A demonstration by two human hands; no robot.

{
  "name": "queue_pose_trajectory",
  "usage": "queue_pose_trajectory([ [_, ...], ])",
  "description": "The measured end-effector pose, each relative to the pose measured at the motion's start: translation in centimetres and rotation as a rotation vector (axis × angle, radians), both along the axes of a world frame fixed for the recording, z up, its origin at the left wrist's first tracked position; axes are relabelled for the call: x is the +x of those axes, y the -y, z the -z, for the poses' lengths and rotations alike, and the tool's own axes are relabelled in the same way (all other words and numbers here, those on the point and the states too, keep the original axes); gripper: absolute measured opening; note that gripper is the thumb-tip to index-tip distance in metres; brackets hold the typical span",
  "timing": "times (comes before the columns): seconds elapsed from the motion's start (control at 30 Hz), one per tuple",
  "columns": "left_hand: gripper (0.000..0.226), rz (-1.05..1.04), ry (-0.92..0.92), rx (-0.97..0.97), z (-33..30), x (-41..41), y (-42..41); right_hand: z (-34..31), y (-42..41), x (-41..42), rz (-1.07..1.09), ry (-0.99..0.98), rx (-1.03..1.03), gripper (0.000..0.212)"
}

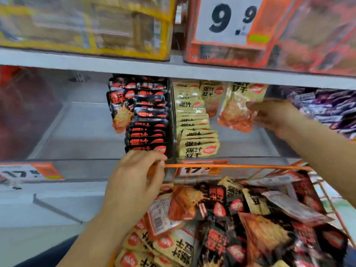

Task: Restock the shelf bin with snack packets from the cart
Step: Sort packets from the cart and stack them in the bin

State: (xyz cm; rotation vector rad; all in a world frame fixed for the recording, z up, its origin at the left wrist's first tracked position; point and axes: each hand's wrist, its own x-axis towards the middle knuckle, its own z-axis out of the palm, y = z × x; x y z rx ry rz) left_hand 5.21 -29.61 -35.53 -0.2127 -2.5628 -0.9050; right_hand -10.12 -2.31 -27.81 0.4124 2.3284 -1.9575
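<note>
A beige snack packet (238,109) was held over the shelf bin (240,145).

It was pinched upright in the right hand (273,114), arm extended; it would best be stood behind the beige row (195,132). The left hand (134,182) was curled round the cart (250,166) rim.

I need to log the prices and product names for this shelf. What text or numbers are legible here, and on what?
"9.9": white price sign, upper shelf.
"17": price tag on the bin's front edge; further digits hidden.
"17.8": price tag at left; last digit uncertain.
"爆汁豆干": yellow packets in the bin and the packet in the right hand.
"爆汁": black packets; the rest is blurred.
Small print elsewhere is unreadable.
</note>
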Motion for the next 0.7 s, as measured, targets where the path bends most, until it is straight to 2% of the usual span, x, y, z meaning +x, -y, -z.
queue_pose_trajectory([
  [0.1, 0.025, 0.005, -0.027, -0.081, 0.0, -0.2, 0.0, 2.9, 0.8, -3.6, 0.023, 0.036, 0.016, 0.015],
  [0.27, 0.023, -0.022, -0.016, -0.117, 0.0, -0.4, -0.2, 5.8, 3.4, -7.8, 0.001, 0.032, 0.185, 0.021],
  [0.5, 0.023, -0.023, -0.003, -0.113, 0.1, -0.4, -0.3, 7.5, 3.6, -10.7, 0.015, -0.022, 0.703, 0.020],
  [0.57, 0.022, -0.022, -0.001, -0.110, 0.1, -0.4, -0.3, 7.8, 3.7, -10.6, 0.002, 0.007, 0.813, 0.035],
  [0.63, 0.021, -0.023, -0.003, -0.115, 0.1, -0.4, -0.3, 8.3, 3.9, -10.7, 0.013, 0.043, 0.791, 0.044],
  [0.7, 0.021, -0.020, -0.005, -0.124, 0.2, -0.4, -0.2, 8.9, 4.1, -11.3, 0.039, 0.063, 0.701, 0.042],
])
